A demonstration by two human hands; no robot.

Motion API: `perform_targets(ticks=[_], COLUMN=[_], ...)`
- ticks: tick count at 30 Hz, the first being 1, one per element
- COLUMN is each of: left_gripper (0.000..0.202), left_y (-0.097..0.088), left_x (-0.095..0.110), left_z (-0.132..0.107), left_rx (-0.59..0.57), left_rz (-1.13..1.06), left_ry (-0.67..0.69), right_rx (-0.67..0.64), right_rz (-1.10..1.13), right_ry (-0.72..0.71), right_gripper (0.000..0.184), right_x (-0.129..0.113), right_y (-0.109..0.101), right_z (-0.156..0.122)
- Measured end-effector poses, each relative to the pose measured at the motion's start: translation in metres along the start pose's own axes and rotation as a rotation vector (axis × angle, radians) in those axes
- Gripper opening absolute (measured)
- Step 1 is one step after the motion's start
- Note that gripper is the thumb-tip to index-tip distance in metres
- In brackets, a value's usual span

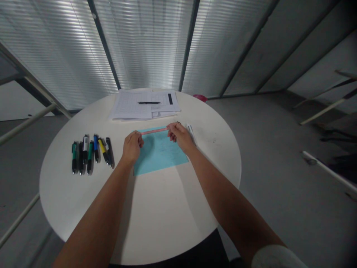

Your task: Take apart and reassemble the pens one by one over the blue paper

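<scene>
A thin pink strip (154, 131) is stretched nearly level between my two hands; whether it is paper, tape or a ruler I cannot make out. My left hand (133, 146) pinches its left end. The other end is between the fingertips of my right hand (178, 134). Below the strip lies a light blue sheet (160, 154) with faint marks, its upper part close to the strip. Beside my right hand rests a slim white pen (190, 131), partly hidden by the hand.
The round white table (161, 216) carries several pens (89, 157) in a loose row on the left. At the back lies a stack of papers (131, 106) with a black pen (149, 102) on top. A pink object (200, 98) shows past the table's far edge.
</scene>
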State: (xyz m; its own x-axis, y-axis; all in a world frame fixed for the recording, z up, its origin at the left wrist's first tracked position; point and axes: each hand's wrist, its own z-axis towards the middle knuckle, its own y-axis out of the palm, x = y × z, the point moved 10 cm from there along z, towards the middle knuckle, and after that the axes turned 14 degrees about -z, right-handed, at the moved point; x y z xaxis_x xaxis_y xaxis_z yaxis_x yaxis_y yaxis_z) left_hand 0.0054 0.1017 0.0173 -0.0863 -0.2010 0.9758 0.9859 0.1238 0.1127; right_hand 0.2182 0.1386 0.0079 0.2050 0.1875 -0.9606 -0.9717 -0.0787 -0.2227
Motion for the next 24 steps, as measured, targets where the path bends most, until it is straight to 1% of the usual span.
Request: perform_targets(ticks=[3, 5, 9, 13, 16, 21, 24], left_gripper=[0.031, 0.030, 0.030, 0.033, 0.032, 0.030, 0.032], left_y=[0.002, 0.002, -0.002, -0.001, 0.000, 0.001, 0.002], left_x=[0.004, 0.003, -0.005, -0.006, -0.005, -0.005, -0.005], left_z=[-0.001, -0.001, 0.001, 0.002, 0.002, 0.003, 0.004], left_rx=[-0.004, -0.009, 0.002, 0.004, 0.009, 0.006, -0.005], left_rz=[0.015, 0.017, -0.044, -0.009, -0.019, -0.028, -0.004], left_ry=[0.004, 0.006, 0.003, 0.009, -0.001, -0.012, 0.001], right_rx=[0.027, 0.035, 0.033, 0.039, 0.044, 0.033, 0.055], right_rz=[-0.038, -0.044, -0.013, 0.033, 0.066, 0.004, -0.027], right_ry=[0.012, 0.020, 0.026, 0.028, 0.021, 0.038, 0.031], right_gripper=[0.041, 0.041, 0.033, 0.022, 0.029, 0.029, 0.028], right_x=[0.001, 0.002, 0.002, 0.002, 0.002, 0.004, 0.003], right_y=[-0.002, -0.002, -0.003, -0.005, -0.007, -0.004, -0.006], right_z=[0.000, 0.001, 0.002, 0.002, 0.002, 0.003, 0.003])
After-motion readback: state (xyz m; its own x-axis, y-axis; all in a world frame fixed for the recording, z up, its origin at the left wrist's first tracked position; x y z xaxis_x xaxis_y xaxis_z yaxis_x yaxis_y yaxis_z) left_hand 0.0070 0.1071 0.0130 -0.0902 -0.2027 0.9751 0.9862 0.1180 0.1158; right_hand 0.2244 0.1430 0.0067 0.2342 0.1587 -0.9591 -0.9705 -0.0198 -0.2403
